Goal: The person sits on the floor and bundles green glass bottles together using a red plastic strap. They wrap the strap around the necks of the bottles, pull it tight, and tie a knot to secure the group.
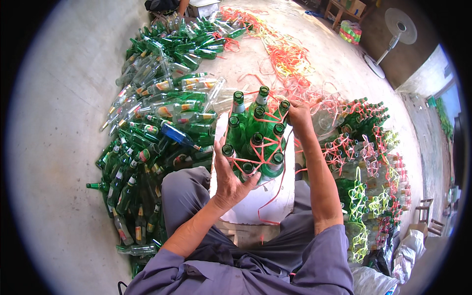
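A cluster of several green glass bottles (257, 138) stands upright on a white board (273, 199) between my knees. Red plastic strap (254, 161) runs between their necks, crossing from one to another. My left hand (230, 184) cups the near left corner of the cluster, its thumb in front and its fingers along the left side. At the far right bottle neck, my right hand (299, 116) has its fingers curled on the red strap; the fingertips are partly hidden. A loose tail of strap hangs down the right side onto the board.
Loose glass bottles (162, 110) lie heaped to the left against a wall (73, 110). Bundled bottles (368, 166) tied with red and yellow strap stand to the right. Tangled strap (287, 55) covers floor ahead. A pedestal fan (400, 27) stands far right; plastic sacks (407, 254) lie near right.
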Tool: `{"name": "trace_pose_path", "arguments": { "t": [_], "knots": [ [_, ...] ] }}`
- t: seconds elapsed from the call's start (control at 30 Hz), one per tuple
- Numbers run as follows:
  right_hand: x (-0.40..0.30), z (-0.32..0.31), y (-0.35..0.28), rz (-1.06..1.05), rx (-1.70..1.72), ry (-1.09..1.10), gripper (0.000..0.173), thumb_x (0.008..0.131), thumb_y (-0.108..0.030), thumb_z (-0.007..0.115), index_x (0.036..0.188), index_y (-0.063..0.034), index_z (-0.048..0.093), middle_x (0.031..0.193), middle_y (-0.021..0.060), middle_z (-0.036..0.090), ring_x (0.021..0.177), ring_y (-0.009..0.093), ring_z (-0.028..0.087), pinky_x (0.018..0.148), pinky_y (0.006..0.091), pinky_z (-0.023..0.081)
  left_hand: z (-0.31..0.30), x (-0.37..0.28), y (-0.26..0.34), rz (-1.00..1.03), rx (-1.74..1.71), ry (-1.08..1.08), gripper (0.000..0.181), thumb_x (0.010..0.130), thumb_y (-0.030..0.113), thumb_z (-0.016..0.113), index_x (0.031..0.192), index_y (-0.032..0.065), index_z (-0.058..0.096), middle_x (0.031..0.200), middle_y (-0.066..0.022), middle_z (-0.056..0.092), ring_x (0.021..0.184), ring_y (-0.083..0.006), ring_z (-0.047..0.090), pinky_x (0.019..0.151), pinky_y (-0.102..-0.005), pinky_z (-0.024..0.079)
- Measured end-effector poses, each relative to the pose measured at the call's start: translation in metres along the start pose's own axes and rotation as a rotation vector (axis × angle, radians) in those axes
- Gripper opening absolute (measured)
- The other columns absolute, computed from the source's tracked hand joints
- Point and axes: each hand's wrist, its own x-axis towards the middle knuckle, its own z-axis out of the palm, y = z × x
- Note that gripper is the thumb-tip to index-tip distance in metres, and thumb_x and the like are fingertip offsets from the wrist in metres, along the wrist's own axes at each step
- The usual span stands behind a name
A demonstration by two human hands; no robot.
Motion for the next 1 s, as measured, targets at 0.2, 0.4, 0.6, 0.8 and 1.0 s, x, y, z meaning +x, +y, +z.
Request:
{"name": "trace_pose_path", "arguments": {
  "t": [0.2,0.4,0.6,0.8,1.0],
  "knots": [
    [-0.017,-0.006,0.015,-0.104,-0.058,0.190,0.037,0.099,-0.015,0.063,0.065,-0.0021,0.060,0.061,-0.0070,0.049,0.056,0.003,0.038,0.050,0.0262,0.030,-0.021,0.004,0.006,-0.062,-0.081,-0.109,0.125,0.085,0.025,0.083,0.161,-0.0021,-0.013,0.166,-0.0224,0.017,0.148,-0.0308,0.034,0.123,-0.0430,0.026],
    [-0.061,-0.005,0.021,-0.140,-0.042,0.332,0.042,0.100,-0.016,0.068,0.063,-0.0023,0.053,0.061,-0.0079,0.040,0.058,0.003,0.031,0.052,0.0286,0.027,-0.047,0.001,0.002,-0.200,-0.142,-0.022,0.101,0.088,0.029,0.083,0.163,0.0021,0.020,0.146,-0.0157,0.056,0.129,-0.0233,0.058,0.109,-0.0362,0.044],
    [-0.118,-0.003,0.019,-0.253,-0.226,0.404,0.049,0.100,-0.017,0.069,0.061,-0.0011,0.044,0.059,-0.0066,0.035,0.058,0.005,0.029,0.051,0.0306,0.025,-0.059,0.021,-0.019,-0.425,-0.441,0.030,0.053,0.095,0.034,0.076,0.137,0.0049,0.061,0.121,-0.0034,0.067,0.111,-0.0116,0.058,0.100,-0.0284,0.044],
    [-0.177,0.026,0.019,-0.188,-0.174,0.420,0.045,0.101,-0.021,0.070,0.067,0.0021,0.052,0.063,-0.0075,0.036,0.062,0.004,0.030,0.052,0.0288,0.024,-0.050,0.063,-0.036,-0.527,-0.901,0.074,0.054,0.094,0.039,0.076,0.135,0.0076,0.062,0.120,-0.0028,0.070,0.101,-0.0131,0.067,0.092,-0.0304,0.053],
    [-0.203,0.051,0.027,-0.180,-0.104,0.419,0.029,0.103,-0.021,0.068,0.100,0.0070,0.076,0.069,-0.0081,0.048,0.065,0.003,0.037,0.055,0.0235,0.030,-0.050,0.104,-0.073,-0.533,-0.999,-0.057,0.050,0.096,0.034,0.075,0.135,0.0067,0.062,0.119,-0.0038,0.073,0.100,-0.0125,0.070,0.086,-0.0285,0.056]
  ]
}}
